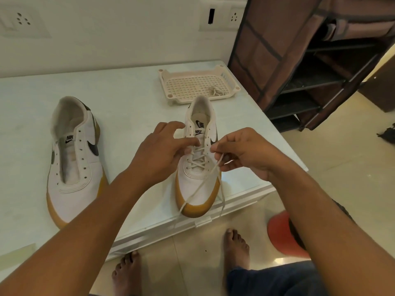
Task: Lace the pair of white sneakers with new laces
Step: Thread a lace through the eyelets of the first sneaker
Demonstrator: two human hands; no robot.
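Observation:
Two white sneakers with tan soles stand on a pale table [128, 92]. The left sneaker [72, 159] has bare eyelets and no lace. The right sneaker [197, 167] is laced over its lower eyelets with a white lace [198, 190], whose loose ends trail over the toe and the table edge. My left hand [162, 150] rests on the sneaker's left eyelet row, thumb and forefinger pinching the lace there. My right hand [241, 152] pinches the other lace strand just right of the shoe.
A beige perforated tray [171, 82] at the back of the table holds a bundled lace [215, 90]. A dark fabric shoe rack [310, 60] stands to the right. A red stool [282, 236] and my bare feet are on the floor below the table's front edge.

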